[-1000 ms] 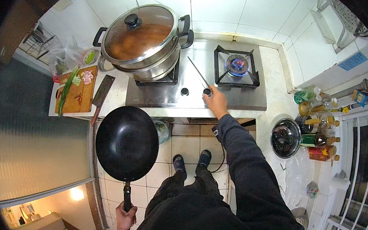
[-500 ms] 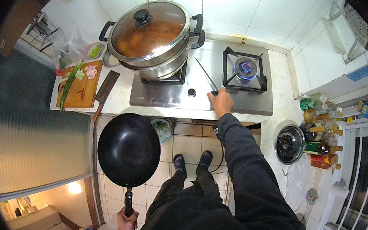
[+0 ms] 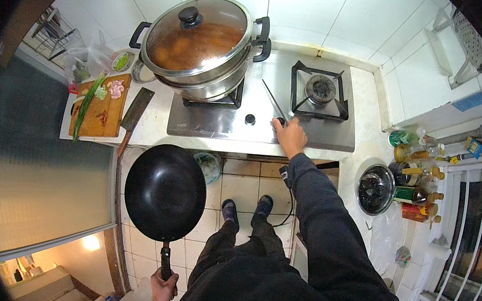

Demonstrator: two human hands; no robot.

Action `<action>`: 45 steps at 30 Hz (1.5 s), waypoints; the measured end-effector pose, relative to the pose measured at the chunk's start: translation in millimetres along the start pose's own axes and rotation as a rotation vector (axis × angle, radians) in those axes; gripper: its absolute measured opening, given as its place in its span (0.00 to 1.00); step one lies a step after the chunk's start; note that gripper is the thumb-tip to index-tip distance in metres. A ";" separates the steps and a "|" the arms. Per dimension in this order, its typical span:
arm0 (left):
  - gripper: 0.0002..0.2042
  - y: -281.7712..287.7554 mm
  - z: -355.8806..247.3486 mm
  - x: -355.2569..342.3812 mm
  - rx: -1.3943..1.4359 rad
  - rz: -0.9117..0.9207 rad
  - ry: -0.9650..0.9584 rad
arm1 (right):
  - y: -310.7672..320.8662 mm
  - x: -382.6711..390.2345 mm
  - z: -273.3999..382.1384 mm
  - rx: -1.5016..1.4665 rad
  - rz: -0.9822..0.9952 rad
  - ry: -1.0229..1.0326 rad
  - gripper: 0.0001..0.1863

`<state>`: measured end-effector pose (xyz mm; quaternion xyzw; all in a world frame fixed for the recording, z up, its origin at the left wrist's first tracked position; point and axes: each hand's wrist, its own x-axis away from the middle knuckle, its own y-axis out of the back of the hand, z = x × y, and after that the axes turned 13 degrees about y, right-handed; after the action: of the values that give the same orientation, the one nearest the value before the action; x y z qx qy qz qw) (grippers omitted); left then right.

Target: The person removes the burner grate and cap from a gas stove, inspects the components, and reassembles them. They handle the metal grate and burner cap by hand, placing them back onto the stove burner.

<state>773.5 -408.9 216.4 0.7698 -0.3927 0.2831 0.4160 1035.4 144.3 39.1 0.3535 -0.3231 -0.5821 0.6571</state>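
Pale table (image 3: 158, 115) ran along the back & down the R side; steel stove (image 3: 214, 125) sat mid-table; big two-handled pot (image 3: 206, 88) stood on the stove's L side, slightly tilted lid (image 3: 168, 29) look aside (wide lens), brownish contents visible thru the glass; black wok (image 3: 165, 192) was off the stove, hanging in front of the table's near edge, inside facing up; brown board (image 3: 112, 126) lay at the table's L end, green stalks (image 3: 83, 110) & pale-pink pieces (image 3: 115, 89) on it; R burner (image 3: 321, 90), dark, sat inside its black grate; cleaver (image 3: 137, 110) lay btwn board & stove, wooden handle past the table edge; steel bowl (image 3: 392, 185) w/ dark contents stood far R, near bottles (image 3: 410, 194); L hand (image 3: 164, 286) had its grip closed round the wok's handle (image 3: 165, 263), fingers wrapped, wok carried by that one grip; R hand (image 3: 290, 137) had its grip nearly closed, thumb & fingertips on the R knob (image 3: 281, 121) at the stove's front; knob part hidden, so exact finger gap unclear; thin dark rod (image 3: 271, 97) slanted across the stove, near end just beside that grip, contact can't be told; L knob (image 3: 249, 119) sat apart, left of the R hand.
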 end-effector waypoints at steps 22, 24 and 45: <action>0.07 -9.6 55.4 -52.3 0.160 0.056 0.170 | 100.1 10.4 -150.3 0.077 -0.410 0.091 0.30; 0.07 -9.3 61.0 -57.0 0.137 0.048 0.164 | 87.6 2.1 -147.5 0.146 -0.330 0.133 0.30; 0.07 1.0 77.4 -84.9 0.082 0.069 0.291 | 29.2 -49.4 -133.1 0.535 -0.038 0.311 0.14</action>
<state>736.0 -444.7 113.8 0.7231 -0.3427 0.4214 0.4267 1156.7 207.2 -9.1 0.6049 -0.3537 -0.4275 0.5712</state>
